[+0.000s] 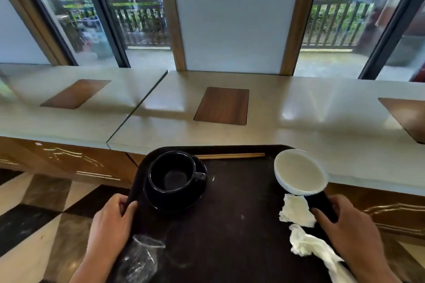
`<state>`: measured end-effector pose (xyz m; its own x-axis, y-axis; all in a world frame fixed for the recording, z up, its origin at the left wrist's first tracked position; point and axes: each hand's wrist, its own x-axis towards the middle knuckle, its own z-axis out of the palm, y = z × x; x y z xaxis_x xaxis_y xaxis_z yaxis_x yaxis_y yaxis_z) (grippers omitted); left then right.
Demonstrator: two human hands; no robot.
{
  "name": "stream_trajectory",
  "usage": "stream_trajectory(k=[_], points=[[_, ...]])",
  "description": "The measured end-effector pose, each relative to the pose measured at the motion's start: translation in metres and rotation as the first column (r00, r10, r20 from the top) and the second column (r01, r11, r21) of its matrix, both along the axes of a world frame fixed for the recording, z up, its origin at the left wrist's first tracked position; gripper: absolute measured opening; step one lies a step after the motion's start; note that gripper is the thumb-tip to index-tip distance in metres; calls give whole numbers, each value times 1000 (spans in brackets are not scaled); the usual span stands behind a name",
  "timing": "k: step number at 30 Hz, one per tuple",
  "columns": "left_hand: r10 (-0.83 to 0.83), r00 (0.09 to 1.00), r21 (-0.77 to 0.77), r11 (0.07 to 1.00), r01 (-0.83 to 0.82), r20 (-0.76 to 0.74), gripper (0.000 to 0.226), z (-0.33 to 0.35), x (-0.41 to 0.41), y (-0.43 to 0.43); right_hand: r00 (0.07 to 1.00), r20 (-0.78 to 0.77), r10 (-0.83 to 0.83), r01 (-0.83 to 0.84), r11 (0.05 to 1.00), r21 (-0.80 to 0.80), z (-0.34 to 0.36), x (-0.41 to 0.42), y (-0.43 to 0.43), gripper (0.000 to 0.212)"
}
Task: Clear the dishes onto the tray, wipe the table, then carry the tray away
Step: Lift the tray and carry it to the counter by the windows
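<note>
A dark tray (232, 195) is held in the air in front of the counter, clear of its edge. My left hand (112, 220) grips the tray's left rim and my right hand (347, 225) grips its right rim. On the tray stand a black cup (171, 173) on a black saucer (161, 200) at the left, and a white bowl (300, 171) at the far right. A pair of wooden chopsticks (230, 156) lies along the far rim. Crumpled white tissues (299, 227) lie near my right hand, and a clear plastic wrapper (142, 257) near my left.
The long pale counter (287, 122) runs across the view with brown inlaid mats (222, 105) set into it. Windows and a white panel stand behind it. A dark and light tiled floor (41, 209) lies at the lower left.
</note>
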<state>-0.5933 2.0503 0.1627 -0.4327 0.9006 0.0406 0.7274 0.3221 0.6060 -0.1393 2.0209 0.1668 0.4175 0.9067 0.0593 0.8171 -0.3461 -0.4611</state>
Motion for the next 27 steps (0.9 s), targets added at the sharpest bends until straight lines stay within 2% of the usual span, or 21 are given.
stream_trajectory(k=[5,12,20,27], points=[[3,999,-2,1000,-3,50,11,0,8,84,1000,3,3,-3,1000,-10,3,9,87,31],[-43,999,-10,999,43,27,11,-21,6,207,999,3,-46,46,999,1,-15,8,194,30],[-126,992,-45,991,128,28,11,-77,1,383,985,0,-174,174,985,-11,-71,-5,334,26],[-186,982,-78,980,184,-14,12,-116,10,494,974,17,-225,225,973,-45,-120,-3,429,22]])
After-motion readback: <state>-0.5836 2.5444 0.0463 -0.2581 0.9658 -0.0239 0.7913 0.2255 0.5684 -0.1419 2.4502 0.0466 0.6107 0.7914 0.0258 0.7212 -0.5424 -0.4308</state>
